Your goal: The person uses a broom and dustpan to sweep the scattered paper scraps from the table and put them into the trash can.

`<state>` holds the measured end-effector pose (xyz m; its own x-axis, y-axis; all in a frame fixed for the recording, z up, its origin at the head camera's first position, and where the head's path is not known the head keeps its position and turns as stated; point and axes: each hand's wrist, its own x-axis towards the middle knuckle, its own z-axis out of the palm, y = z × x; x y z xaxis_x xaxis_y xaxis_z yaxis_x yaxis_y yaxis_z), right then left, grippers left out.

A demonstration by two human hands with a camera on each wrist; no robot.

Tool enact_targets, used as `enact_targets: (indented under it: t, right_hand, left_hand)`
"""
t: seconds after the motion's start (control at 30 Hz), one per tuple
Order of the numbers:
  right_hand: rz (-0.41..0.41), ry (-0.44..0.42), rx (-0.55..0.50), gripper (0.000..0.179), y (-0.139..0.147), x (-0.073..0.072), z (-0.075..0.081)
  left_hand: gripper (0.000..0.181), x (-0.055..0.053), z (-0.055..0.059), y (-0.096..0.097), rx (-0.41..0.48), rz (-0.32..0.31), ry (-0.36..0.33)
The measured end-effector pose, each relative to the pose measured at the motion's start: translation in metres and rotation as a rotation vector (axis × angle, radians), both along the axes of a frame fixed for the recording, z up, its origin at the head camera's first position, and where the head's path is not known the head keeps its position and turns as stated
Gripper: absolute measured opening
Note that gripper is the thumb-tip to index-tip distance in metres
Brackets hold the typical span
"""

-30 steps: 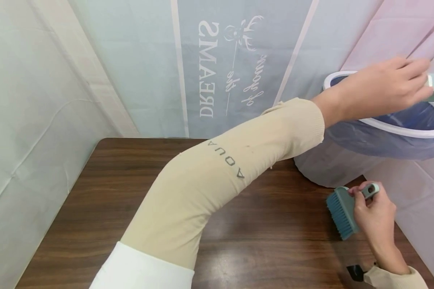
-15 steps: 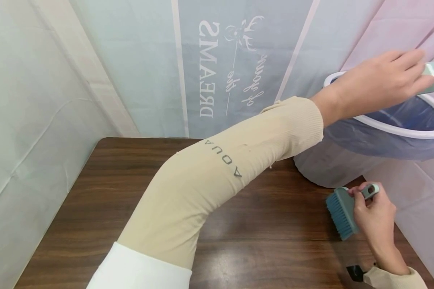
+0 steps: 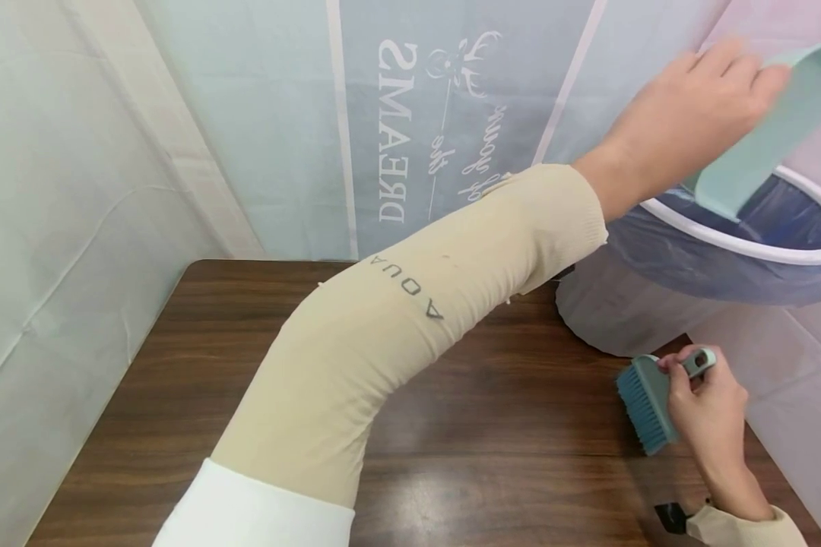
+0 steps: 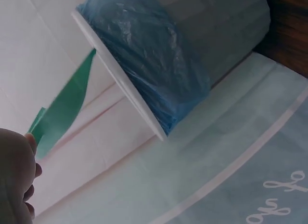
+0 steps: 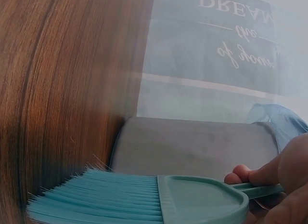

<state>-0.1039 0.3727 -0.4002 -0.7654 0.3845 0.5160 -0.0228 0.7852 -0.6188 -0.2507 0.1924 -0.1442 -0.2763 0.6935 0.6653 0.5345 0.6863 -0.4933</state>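
My left hand [image 3: 701, 114] grips a mint-green dustpan [image 3: 783, 129] at the upper right of the head view. The pan is tilted, its lower end down over the mouth of a waste bin [image 3: 609, 315] lined with a blue bag. In the left wrist view the dustpan [image 4: 70, 101] slants with its tip at the bin's white rim [image 4: 120, 79]; whether they touch I cannot tell. My right hand [image 3: 714, 414] holds a small hand brush [image 3: 646, 406] by its handle, low over the table's right side. Blue bristles [image 5: 106, 197] fan out in the right wrist view.
A dark wood table [image 3: 492, 425] lies below my arms. Printed cloth [image 3: 445, 137] hangs behind it, with pale sheeting [image 3: 82, 190] on the left. The bin stands at the table's far right corner. A small black object [image 3: 672, 518] is by my right cuff.
My left hand has risen and moved slightly left, tipping the dustpan so its inner face and lower end now show above the bin. My right hand and the brush have stayed put.
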Motion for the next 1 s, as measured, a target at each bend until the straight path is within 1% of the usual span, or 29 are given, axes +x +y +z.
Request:
enact_targets:
  t: [0.17, 0.2, 0.3, 0.4, 0.43, 0.47, 0.53, 0.6, 0.63, 0.77, 0.9, 1.0]
  right_hand:
    - [0.0, 0.008, 0.001, 0.018, -0.001, 0.001, 0.0]
    - [0.002, 0.01, 0.0, 0.018, -0.001, 0.001, 0.0]
    - [0.002, 0.012, 0.0, 0.018, -0.001, 0.001, 0.001]
    - [0.006, 0.01, 0.003, 0.016, -0.001, 0.002, 0.0]
    - [0.006, 0.008, 0.006, 0.014, -0.001, 0.002, 0.0]
    - [0.007, 0.007, 0.009, 0.012, -0.001, 0.002, -0.001]
    - [0.009, 0.007, 0.015, 0.009, -0.001, 0.002, -0.001]
    - [0.011, 0.01, 0.019, 0.008, -0.002, 0.002, -0.001]
    - [0.012, 0.014, 0.021, 0.009, -0.002, 0.002, -0.001]
    - [0.016, 0.028, 0.026, 0.009, -0.003, 0.002, -0.001]
    - [0.017, 0.028, 0.024, 0.009, -0.003, 0.001, -0.001]
    - [0.012, 0.023, 0.025, 0.013, -0.003, 0.002, -0.002]
  left_hand:
    - [0.061, 0.005, 0.003, -0.007, 0.044, 0.118, -0.037]
    - [0.061, 0.006, 0.005, -0.009, 0.049, 0.137, -0.057]
    - [0.058, 0.006, 0.008, -0.015, 0.058, 0.168, -0.116]
    - [0.04, 0.008, 0.013, -0.024, 0.038, 0.198, -0.222]
    - [0.036, 0.008, 0.015, -0.027, 0.032, 0.205, -0.258]
    - [0.037, 0.008, 0.017, -0.031, 0.023, 0.212, -0.307]
    - [0.044, 0.009, 0.023, -0.038, 0.025, 0.211, -0.429]
    - [0.046, 0.009, 0.027, -0.047, 0.062, 0.184, -0.555]
    - [0.044, 0.009, 0.029, -0.052, 0.09, 0.164, -0.618]
    - [0.033, 0.006, 0.031, -0.07, 0.209, 0.074, -0.809]
    - [0.026, 0.002, 0.024, -0.087, 0.288, 0.037, -0.917]
    - [0.028, 0.0, 0.016, -0.098, 0.329, 0.038, -0.952]
